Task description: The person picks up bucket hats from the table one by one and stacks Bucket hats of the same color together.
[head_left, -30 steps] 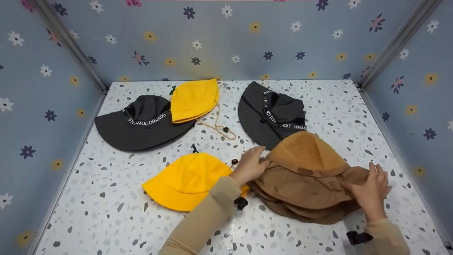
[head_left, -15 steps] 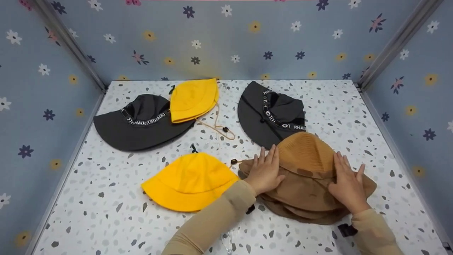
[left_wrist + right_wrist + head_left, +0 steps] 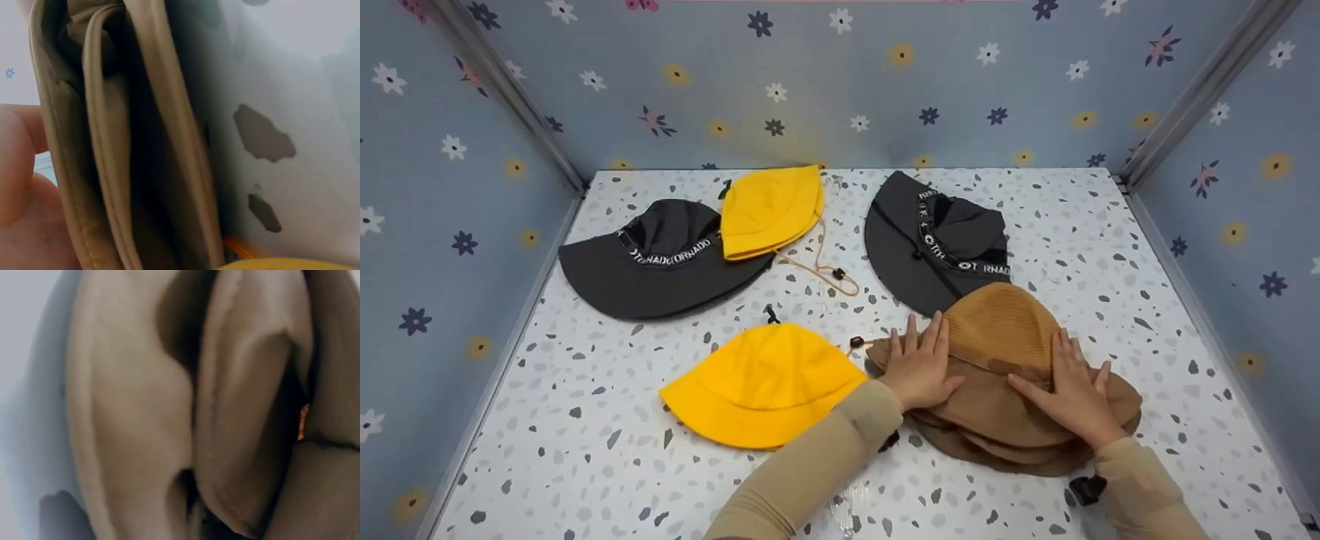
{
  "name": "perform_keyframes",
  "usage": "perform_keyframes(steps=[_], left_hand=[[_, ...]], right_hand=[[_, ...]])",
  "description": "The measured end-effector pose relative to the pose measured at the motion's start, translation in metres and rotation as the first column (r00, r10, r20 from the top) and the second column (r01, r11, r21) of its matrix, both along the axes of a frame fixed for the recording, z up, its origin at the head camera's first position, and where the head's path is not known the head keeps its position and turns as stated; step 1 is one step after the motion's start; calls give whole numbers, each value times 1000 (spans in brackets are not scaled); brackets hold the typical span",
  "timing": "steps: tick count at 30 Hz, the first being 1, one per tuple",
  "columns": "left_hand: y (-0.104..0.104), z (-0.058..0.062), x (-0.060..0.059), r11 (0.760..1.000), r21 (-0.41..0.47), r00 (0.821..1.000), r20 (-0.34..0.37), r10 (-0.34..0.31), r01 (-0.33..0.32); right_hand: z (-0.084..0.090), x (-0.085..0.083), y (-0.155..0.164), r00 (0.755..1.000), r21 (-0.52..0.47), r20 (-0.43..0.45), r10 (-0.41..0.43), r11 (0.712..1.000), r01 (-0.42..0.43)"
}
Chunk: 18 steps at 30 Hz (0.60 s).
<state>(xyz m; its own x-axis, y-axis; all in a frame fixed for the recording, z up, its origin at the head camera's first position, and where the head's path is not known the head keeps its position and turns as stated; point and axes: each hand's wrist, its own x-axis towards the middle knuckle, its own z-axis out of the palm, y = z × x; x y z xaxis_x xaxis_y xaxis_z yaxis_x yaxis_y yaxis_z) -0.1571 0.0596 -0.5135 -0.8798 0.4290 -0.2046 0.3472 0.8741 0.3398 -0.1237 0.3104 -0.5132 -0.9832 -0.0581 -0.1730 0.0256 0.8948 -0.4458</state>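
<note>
Speckled white tabletop [image 3: 607, 487]. Brown brimmed hats [image 3: 990, 416] are stacked front right, topped by a tan ribbed crown [image 3: 997, 322]; left hand [image 3: 919, 375] and right hand [image 3: 1076, 397] are laid on them, fingers extended. Yellow bucket hat [image 3: 765, 382] is placed beside. Behind, two black lettered-band hats [image 3: 667, 277] are set apart, the left one overlapped by a second yellow hat [image 3: 772, 210]. Floral panel [image 3: 825, 67] is stood at rear.

Open table [image 3: 1147, 315] lies between the brown stack [image 3: 990, 409] and the right wall [image 3: 1222, 225], reaching back beside the right black hat [image 3: 941, 240]. That hat blocks the way just behind the stack. A gap separates it from the back yellow hat [image 3: 772, 210], whose toggle [image 3: 838, 274] lies in it. The left sleeve [image 3: 810, 450] bars the front yellow hat [image 3: 765, 382] at its right end; its left side is unobstructed.
</note>
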Motion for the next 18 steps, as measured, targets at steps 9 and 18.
perform_keyframes(steps=[9, 18], left_hand=[[0, -8, -2, 1000, 3, 999, 51, 4, -5], [2, -18, 0, 999, -38, 1000, 26, 11, -10]], right_hand=[[-12, 0, 0, 999, 0, -39, -8, 1000, 8], [-21, -1, -3, 999, 63, -34, -8, 998, 10]])
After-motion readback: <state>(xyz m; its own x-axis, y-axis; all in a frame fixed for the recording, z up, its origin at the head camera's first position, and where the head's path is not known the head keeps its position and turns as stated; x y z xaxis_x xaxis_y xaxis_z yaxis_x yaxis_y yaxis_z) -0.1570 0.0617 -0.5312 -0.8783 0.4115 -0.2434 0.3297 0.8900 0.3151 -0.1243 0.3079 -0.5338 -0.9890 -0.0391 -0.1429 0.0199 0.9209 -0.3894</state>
